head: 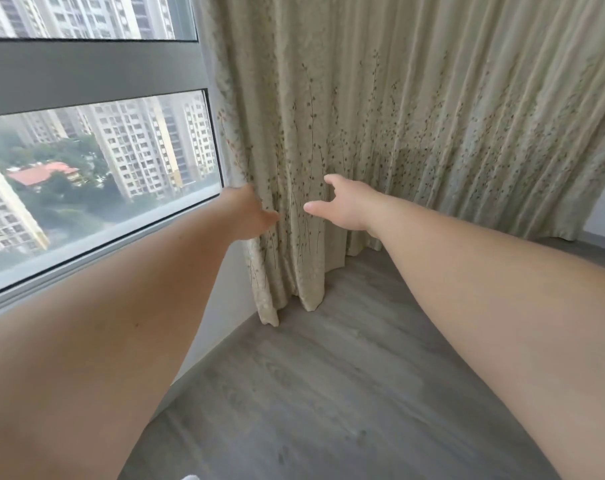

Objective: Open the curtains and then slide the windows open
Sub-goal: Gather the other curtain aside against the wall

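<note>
The curtain (415,126) hung just right of the window (96,157), reaching the floor (329,393). The left hand (249,213) gripped the curtain's edge beside the window; the right hand (342,206) hovered spread before the folds.

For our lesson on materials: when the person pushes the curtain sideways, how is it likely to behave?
Probably floppy: the curtain hangs in soft vertical folds, so it should bunch rather than move as one sheet. Likely light, since the left hand gathers its edge with fingers alone. Its hem reaches the floor, so it may drag a little.
</note>
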`<state>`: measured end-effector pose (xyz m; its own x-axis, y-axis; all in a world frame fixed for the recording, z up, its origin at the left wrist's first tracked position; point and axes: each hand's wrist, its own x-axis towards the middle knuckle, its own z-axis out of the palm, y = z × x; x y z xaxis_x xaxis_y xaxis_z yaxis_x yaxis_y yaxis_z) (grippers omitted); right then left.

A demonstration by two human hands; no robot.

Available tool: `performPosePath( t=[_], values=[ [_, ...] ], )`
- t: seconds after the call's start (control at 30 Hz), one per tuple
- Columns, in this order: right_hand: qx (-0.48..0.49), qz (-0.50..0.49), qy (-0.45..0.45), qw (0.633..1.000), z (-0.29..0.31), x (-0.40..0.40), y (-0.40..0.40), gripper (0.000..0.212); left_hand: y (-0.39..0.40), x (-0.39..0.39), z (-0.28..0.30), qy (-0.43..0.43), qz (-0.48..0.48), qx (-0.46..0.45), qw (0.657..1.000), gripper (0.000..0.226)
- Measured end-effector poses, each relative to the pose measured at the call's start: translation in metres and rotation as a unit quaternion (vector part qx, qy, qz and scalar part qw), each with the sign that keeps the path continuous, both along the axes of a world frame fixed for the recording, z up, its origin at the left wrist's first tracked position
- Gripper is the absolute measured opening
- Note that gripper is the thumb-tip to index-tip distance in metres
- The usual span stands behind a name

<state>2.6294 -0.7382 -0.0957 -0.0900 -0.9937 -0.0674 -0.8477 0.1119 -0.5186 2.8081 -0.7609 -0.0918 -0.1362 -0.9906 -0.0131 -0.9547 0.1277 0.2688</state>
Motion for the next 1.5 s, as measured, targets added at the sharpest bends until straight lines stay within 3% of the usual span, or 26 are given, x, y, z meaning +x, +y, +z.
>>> performPosePath(
  t=[0.1, 0.3, 0.57, 0.83, 1.13, 1.3, 1.5],
  values=[
    [0.005, 0.02, -0.005, 1.0, -0.006, -0.011, -0.043, 0.089, -0.046, -0.011, -0.001, -0.004, 0.028, 0.005, 1.0, 0.076],
    [-0.012, 0.001, -0.037, 0.999, -0.013, -0.034, -0.131, 0.098, -0.151, -0.02, -0.009, 0.087, 0.083, -0.024, 0.993, 0.1],
    [-0.051, -0.054, -0.033, 0.997, -0.018, -0.037, -0.285, 0.112, -0.341, -0.001, 0.001, 0.207, 0.16, -0.134, 0.956, 0.129],
    [-0.103, -0.149, -0.069, 0.981, 0.019, -0.037, -0.454, 0.117, -0.516, -0.023, 0.037, 0.283, 0.086, -0.189, 0.936, 0.132],
    [-0.109, -0.206, -0.115, 0.966, 0.016, -0.091, -0.554, 0.125, -0.615, -0.105, 0.046, 0.329, -0.031, -0.167, 0.929, 0.136],
    [-0.13, -0.182, -0.123, 0.967, 0.028, -0.135, -0.609, 0.129, -0.657, -0.167, 0.062, 0.348, -0.06, -0.158, 0.922, 0.138],
    [-0.149, -0.143, -0.131, 0.97, 0.045, -0.225, -0.68, 0.131, -0.722, -0.257, 0.079, 0.374, -0.031, -0.175, 0.91, 0.128]
  ],
)
